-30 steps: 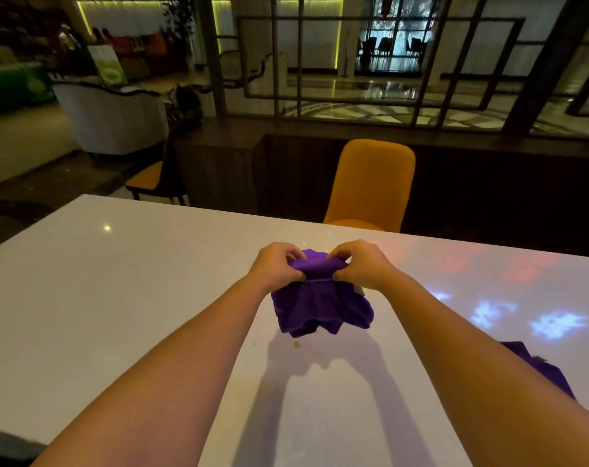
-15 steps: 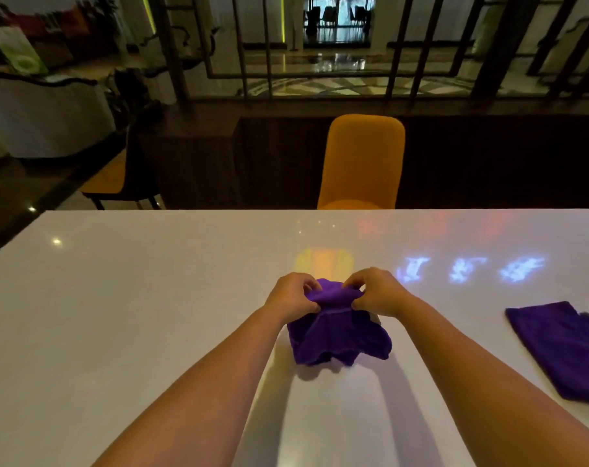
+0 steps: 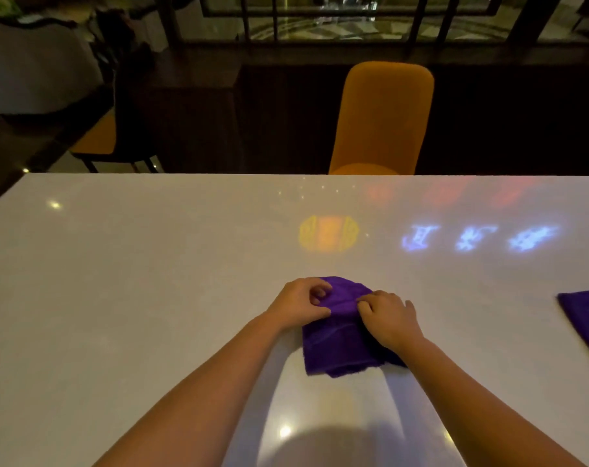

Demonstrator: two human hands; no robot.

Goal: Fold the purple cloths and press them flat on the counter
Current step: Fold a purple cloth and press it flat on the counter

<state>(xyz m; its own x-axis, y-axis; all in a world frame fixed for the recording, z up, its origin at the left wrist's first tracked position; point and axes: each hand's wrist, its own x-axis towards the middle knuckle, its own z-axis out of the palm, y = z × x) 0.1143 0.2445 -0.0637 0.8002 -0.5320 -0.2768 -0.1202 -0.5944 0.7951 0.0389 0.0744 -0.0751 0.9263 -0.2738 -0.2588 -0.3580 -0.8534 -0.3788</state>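
Fingers, left hand point(image 3: 301, 303): curled, thumb and fingertips pinching the far fold of the purple cloth point(image 3: 340, 345) at its left side.
Fingers, right hand point(image 3: 389, 318): bent down onto the cloth's right side, thumb and forefinger nipping the same raised fold; the remaining fingers lie over the fabric.
Hands, relation: close together, with a narrow ridge of cloth bunched between them.
Purple cloth: lying on the white counter point(image 3: 134, 298), centre-near, folded in layers; near edge uneven, far edge lifted slightly by the pinch.
Second purple cloth point(image 3: 586, 318): flat on the counter at the right edge of view, well apart from the hands, partly cut off.
Counter surface: glossy, carrying coloured light reflections.
Orange chair point(image 3: 382, 119): upright behind the counter's far edge.
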